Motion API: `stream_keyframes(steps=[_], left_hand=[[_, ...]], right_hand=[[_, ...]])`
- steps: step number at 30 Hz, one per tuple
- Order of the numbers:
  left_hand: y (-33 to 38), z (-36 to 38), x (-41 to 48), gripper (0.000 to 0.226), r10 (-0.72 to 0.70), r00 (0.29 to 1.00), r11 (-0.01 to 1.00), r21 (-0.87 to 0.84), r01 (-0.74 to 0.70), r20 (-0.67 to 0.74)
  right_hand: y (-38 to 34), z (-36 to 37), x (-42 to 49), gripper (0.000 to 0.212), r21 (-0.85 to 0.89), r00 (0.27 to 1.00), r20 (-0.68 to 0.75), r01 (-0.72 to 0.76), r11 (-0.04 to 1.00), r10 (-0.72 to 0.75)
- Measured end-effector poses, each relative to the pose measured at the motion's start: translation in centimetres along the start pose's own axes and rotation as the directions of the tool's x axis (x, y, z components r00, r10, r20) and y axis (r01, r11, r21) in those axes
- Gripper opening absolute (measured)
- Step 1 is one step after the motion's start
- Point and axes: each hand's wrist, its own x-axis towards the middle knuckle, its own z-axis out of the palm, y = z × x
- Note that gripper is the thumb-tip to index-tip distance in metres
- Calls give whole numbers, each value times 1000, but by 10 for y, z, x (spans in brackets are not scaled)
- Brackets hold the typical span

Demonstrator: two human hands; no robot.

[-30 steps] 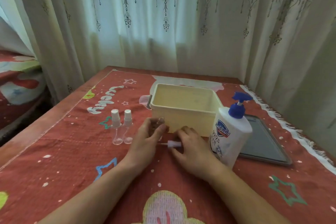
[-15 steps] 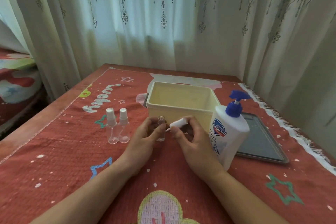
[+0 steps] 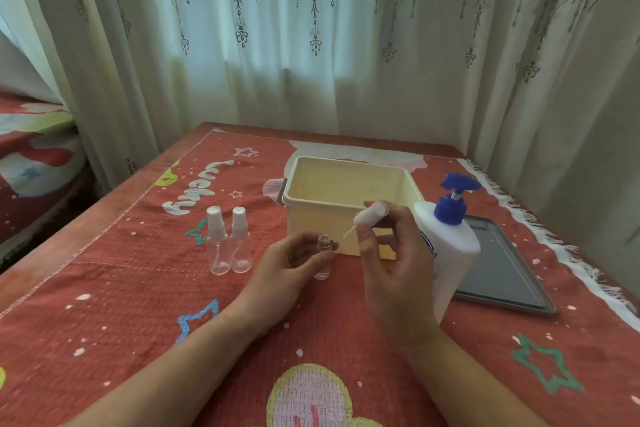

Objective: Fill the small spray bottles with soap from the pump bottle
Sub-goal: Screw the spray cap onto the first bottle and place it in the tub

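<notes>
My left hand (image 3: 287,269) grips a small clear spray bottle (image 3: 323,253) that stands uncapped on the red cloth. My right hand (image 3: 391,253) pinches its white spray top (image 3: 369,215), lifted above and right of the bottle's mouth, with the thin tube pointing down-left. Two more small spray bottles (image 3: 227,241) with white caps stand side by side to the left. The white pump bottle (image 3: 450,243) with a blue pump stands just right of my right hand.
A cream plastic tub (image 3: 349,194) sits behind my hands. A dark grey tray (image 3: 498,267) lies behind the pump bottle near the table's right edge. Curtains hang close behind the table. The red patterned cloth (image 3: 121,305) covers the tabletop.
My right hand has picked the spray top up off the cloth and raised it above the open bottle. My left hand keeps holding the bottle.
</notes>
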Motion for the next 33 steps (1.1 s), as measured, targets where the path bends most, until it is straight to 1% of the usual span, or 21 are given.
stream_keyframes(steps=[3,6,13,22,27,33], left_hand=[[-1,0,0,22,-1,1000,999,48,1,4],[-2,1,-1,22,-3,1000,997,81,1,24],[0,1,-2,24,12,997,997,76,-18,81],[0,1,-2,21,55,996,994,91,-62,75],[-1,2,-2,22,54,996,995,84,-60,72],[3,3,-4,20,42,997,997,55,-46,72]], right_hand=[[-2,-2,2,19,28,998,-63,-2,1000,4],[-2,-3,1,24,55,998,-65,-22,998,26],[5,0,3,21,-8,999,33,-27,1000,27],[15,2,4,10,-93,972,229,-37,995,57],[18,2,4,11,-140,959,265,-66,988,102],[18,2,3,17,-129,956,274,-73,989,106]])
